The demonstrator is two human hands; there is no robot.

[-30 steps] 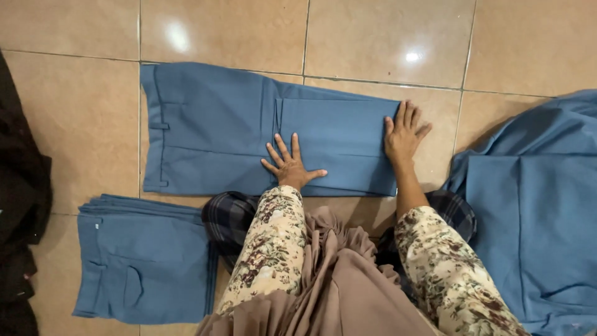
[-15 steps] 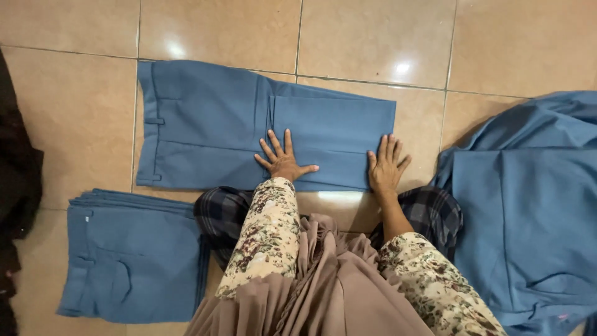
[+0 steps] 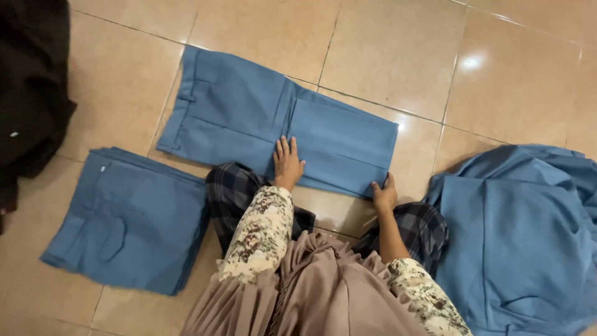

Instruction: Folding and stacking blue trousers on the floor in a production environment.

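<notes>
Hands [image 3: 287,163], [image 3: 384,195] on blue trousers [image 3: 249,118], right perhaps gripping

folded trousers [image 3: 273,134] plain mid blue. stack of folded garments [image 3: 130,224] same blue, loose pile [image 3: 528,236] at the right blue too. floor tiles [image 3: 398,56] glossy beige w/ dark grout. sleeves [image 3: 261,230] cream w/ brown-green floral print. skirt [image 3: 311,292] taupe, pleated. plaid cloth [image 3: 233,190] navy/grey check. cloth [image 3: 31,93] top left black.
</notes>
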